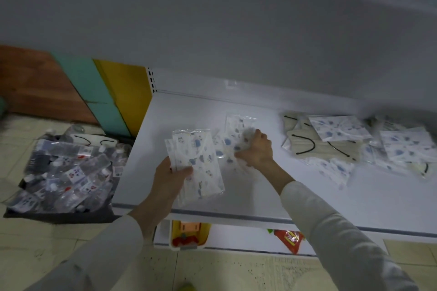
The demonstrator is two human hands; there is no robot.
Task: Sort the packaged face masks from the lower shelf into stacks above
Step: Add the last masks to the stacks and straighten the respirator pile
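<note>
Left hand (169,179) grip holds two mask packs (198,160); right hand (256,149) beside them — fingers closed on loose packs (233,142) on shelf (260,196).

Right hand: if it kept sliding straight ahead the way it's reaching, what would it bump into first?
Probably the clear packet lying just beyond the right hand; past that, the shelf's back wall. Depth is hard to judge.

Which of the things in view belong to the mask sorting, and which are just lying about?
Job:
- printed mask packets in left hand
- mask packets under right hand
- beige masks with black loops
- blue-print mask pile
- white shelf

Lying about:
- bag of plastic bottles
- red snack packet
- yellow toy box
</note>
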